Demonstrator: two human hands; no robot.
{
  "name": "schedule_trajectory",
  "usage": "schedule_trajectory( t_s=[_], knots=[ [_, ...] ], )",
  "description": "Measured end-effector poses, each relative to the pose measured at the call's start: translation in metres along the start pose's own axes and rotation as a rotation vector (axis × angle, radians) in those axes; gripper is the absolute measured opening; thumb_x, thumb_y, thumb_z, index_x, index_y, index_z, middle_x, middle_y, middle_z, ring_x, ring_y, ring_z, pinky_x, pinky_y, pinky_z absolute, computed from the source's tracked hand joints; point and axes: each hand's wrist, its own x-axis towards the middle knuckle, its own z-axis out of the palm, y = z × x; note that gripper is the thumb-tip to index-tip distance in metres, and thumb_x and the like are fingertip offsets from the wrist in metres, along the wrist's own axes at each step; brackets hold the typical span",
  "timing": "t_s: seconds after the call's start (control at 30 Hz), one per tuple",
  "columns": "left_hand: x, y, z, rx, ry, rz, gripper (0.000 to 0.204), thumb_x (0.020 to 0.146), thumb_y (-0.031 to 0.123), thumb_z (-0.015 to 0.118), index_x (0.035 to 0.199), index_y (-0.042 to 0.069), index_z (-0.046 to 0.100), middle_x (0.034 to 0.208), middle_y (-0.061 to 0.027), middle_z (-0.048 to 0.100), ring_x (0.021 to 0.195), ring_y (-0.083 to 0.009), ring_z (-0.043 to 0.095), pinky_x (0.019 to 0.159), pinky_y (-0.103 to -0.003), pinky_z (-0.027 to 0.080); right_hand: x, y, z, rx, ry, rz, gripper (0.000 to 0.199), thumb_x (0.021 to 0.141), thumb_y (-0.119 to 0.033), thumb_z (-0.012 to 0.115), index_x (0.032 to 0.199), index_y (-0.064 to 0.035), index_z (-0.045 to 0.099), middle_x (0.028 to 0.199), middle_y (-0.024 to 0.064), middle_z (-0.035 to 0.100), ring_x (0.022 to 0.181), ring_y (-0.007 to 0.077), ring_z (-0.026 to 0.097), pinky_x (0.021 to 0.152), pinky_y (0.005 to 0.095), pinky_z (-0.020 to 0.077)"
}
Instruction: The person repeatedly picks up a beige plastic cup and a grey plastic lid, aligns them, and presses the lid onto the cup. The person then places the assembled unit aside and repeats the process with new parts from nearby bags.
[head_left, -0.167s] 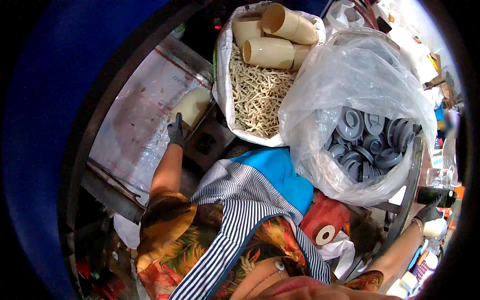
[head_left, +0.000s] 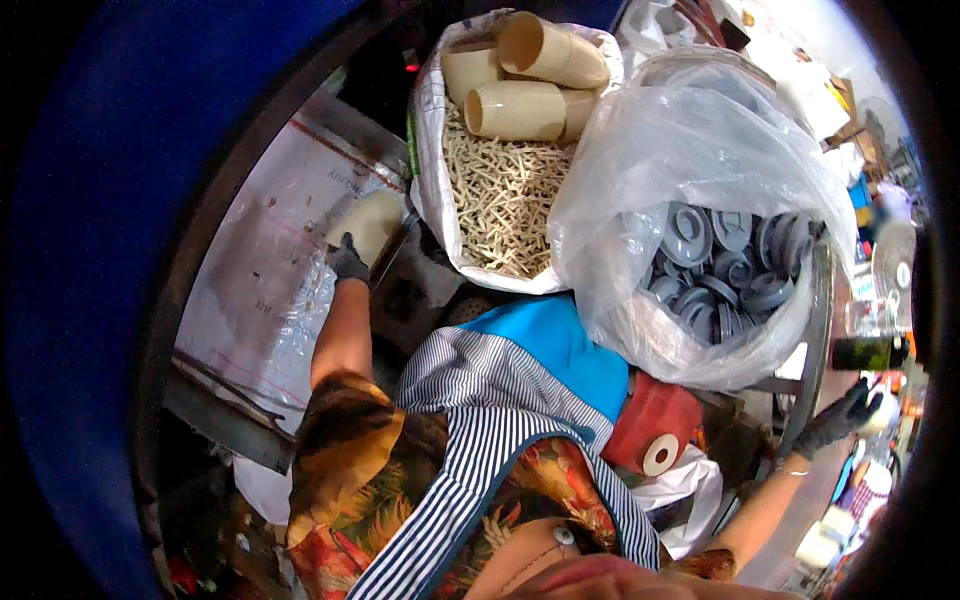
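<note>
Black-gloved, the left hand [head_left: 349,262] grips a smooth cream tube [head_left: 370,224] at centre left of the frame, over plastic sheeting [head_left: 262,290]. It does best held squarely around its rounded end. At the right edge, the gloved right hand [head_left: 845,412] reaches out, its grip unclear. Above, a white sack [head_left: 432,150] holds pale sticks and tubes beside a clear bag [head_left: 700,130] of ridged grey discs [head_left: 720,262].

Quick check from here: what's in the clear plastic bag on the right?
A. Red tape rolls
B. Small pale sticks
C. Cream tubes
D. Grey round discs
D: the clear plastic bag shows a pile of grey round discs through its side, while the cream tubes and small pale sticks sit in the white sack to its left.
</note>
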Motion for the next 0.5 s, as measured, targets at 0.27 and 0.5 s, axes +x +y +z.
schedule_trajectory(
  t_s=[0.27,0.5],
  knots=[
    [-0.170,0.170,0.017,-0.050,-0.999,0.028,0.052,0.091,0.019,0.064,0.136,-0.001,0.044,0.133,-0.0176,0.053,0.121,-0.0314,0.053,0.101,-0.042,0.046,-0.127,-0.360,-0.081,1.052,-0.799,0.133,0.106,0.070,-0.037,0.085,0.147,0.0054,0.026,0.150,0.0231,0.035,0.139,0.0344,0.034,0.115,0.0437,0.0261],
    [-0.292,0.146,0.002,0.358,-1.517,0.314,0.043,0.092,0.010,0.055,0.133,0.000,0.049,0.135,-0.0173,0.051,0.121,-0.0273,0.052,0.099,-0.037,0.044,-0.161,-0.431,-0.048,1.495,-0.797,0.447,0.143,0.050,-0.036,0.097,0.152,0.0016,0.004,0.152,0.0180,0.029,0.139,0.0267,0.034,0.114,0.0394,0.0278]
  ],
)
